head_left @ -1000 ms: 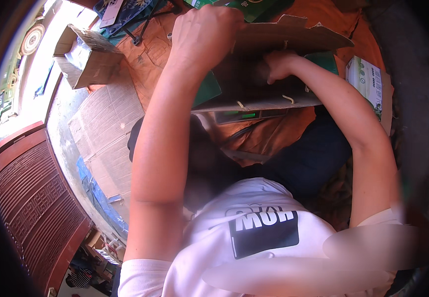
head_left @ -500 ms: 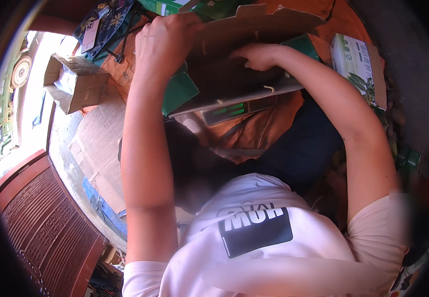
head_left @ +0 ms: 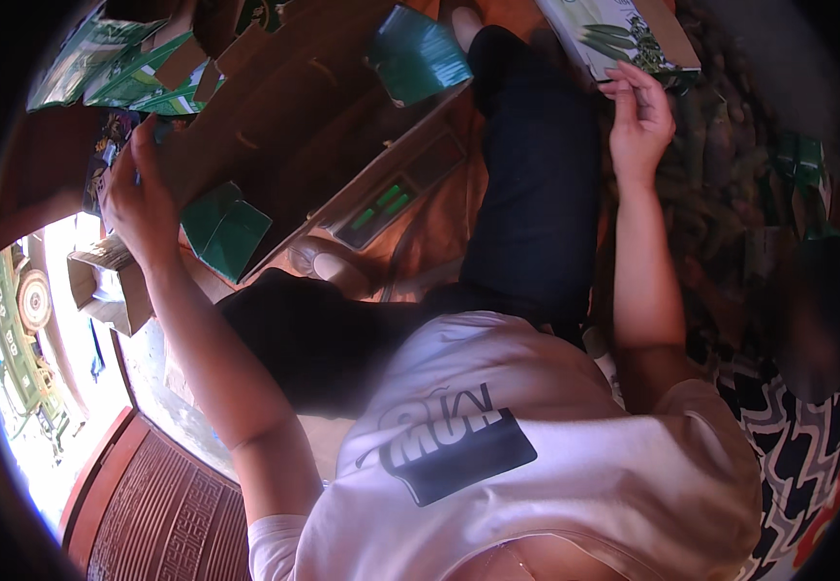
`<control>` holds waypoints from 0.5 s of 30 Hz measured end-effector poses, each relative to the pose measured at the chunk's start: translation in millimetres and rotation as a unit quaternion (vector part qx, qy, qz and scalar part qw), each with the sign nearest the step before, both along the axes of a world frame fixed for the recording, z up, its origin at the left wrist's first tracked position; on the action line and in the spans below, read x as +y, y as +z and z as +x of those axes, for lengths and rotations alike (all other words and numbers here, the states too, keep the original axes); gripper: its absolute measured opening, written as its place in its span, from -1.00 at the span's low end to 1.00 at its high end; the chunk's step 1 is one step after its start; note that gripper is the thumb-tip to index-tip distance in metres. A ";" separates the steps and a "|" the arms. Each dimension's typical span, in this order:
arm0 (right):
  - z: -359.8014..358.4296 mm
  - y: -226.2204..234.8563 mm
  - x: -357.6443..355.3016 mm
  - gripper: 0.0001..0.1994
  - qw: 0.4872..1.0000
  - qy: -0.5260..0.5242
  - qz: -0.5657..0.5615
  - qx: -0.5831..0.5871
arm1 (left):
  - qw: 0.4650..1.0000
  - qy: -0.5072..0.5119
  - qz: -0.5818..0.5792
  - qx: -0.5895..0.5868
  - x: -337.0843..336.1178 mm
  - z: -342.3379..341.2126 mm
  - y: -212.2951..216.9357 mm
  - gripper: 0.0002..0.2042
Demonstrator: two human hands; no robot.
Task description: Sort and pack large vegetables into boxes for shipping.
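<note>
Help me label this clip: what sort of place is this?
Probably a makeshift workspace open to the outdoors: an open carton, a device with green-lit displays, and a wheel in bright daylight beyond.

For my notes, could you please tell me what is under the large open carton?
A green-lit display panel and orange sheeting show along its near edge; the carton hides whatever lies beneath.

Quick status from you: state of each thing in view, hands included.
Large cardboard box: open
Scale: display lit green
Small carton: open
Left hand: beside large cardboard box, grip unclear
Right hand: open, fingers bent, near white printed box
</note>
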State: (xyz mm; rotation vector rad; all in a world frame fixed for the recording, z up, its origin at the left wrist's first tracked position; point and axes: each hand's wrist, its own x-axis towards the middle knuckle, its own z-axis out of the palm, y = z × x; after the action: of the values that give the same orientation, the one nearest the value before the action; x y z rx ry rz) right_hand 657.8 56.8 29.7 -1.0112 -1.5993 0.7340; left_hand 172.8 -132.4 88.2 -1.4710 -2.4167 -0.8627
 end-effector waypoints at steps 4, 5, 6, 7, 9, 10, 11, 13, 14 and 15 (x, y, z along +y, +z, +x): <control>123.2 -69.1 17.9 -0.80 0.984 -0.065 -0.151 -0.072 | 0.997 0.059 0.036 -0.045 -8.7 -3.1 13.3 -0.55; 144.8 -92.1 11.0 -0.79 0.964 -0.119 -0.232 -0.051 | 0.994 0.055 0.056 -0.079 -11.7 -10.6 9.3 -0.53; 162.7 -119.4 2.7 -0.79 0.934 -0.171 -0.312 -0.029 | 0.990 0.051 0.075 -0.111 -15.0 -17.7 5.2 -0.52; 175.9 -149.5 -10.3 -0.79 0.932 -0.169 -0.319 -0.025 | 0.991 0.052 0.069 -0.105 -17.1 -20.9 3.9 -0.52; 188.4 -219.7 -45.2 -0.77 0.870 -0.209 -0.447 -0.001 | 0.991 0.073 0.076 -0.087 -24.7 -26.3 13.4 -0.50; 195.9 -261.2 -62.7 -0.76 0.831 -0.226 -0.508 0.009 | 0.992 0.076 0.069 -0.075 -27.5 -29.2 17.7 -0.50; 250.3 -296.2 -53.7 -0.76 0.833 -0.249 -0.494 0.002 | 0.988 0.058 0.093 -0.108 -12.5 -28.3 1.3 -0.50; 343.5 -351.2 -69.7 -0.77 0.697 -0.149 -0.636 0.296 | 0.979 0.040 0.128 -0.156 0.3 -22.8 -30.5 -0.50; 350.9 -373.7 -76.7 -0.77 0.692 -0.152 -0.638 0.302 | 0.982 0.048 0.115 -0.141 4.3 -17.4 -32.6 -0.49; 344.4 -393.2 -80.3 -0.62 0.705 -0.125 -0.608 0.344 | 0.986 0.063 0.101 -0.118 1.5 -16.0 -26.4 -0.48</control>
State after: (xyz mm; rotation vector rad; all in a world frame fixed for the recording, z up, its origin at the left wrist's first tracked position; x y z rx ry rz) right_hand 1002.2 -23.5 -363.5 -1.5217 -0.1294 1.7923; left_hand 156.8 -131.0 61.7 -1.1901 -2.4630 -1.2731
